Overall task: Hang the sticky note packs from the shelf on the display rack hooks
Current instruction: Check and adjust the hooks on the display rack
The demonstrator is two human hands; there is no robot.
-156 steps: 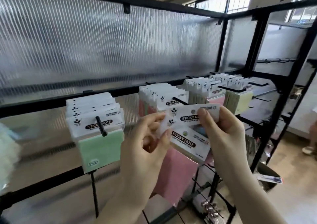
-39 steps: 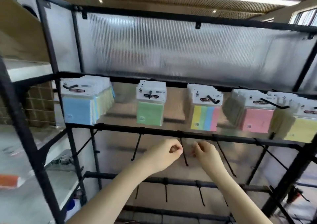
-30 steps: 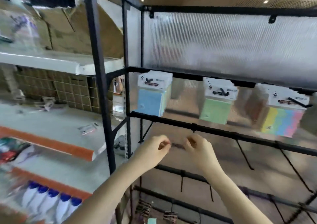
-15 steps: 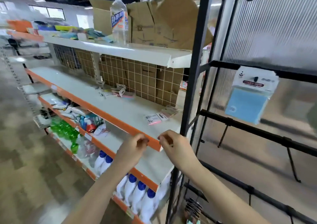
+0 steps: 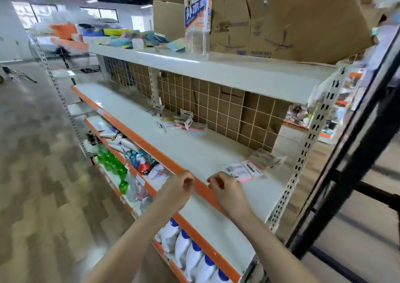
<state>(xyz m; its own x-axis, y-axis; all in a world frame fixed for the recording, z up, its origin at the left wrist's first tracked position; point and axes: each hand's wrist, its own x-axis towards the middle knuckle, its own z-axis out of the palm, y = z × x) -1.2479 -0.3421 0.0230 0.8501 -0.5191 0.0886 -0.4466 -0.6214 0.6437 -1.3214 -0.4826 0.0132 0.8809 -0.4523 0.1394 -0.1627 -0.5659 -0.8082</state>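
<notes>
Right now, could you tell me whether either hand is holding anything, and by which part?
Nothing is held: the left hand and right hand hang loosely curled and empty above the orange-edged white shelf.

your empty hands hover at the orange front edge of the shelf.

your left hand (image 5: 177, 188) and right hand (image 5: 227, 188) are loosely curled, near each other, holding nothing. on the shelf (image 5: 194, 150), sticky note packs (image 5: 243, 171) lie near the front right corner, just beyond your right hand; more packs (image 5: 186, 125) lie at the back edge by the wire grid. a water bottle (image 5: 197, 18) stands upright on the upper shelf (image 5: 238, 74) beside cardboard boxes (image 5: 281, 18).
</notes>
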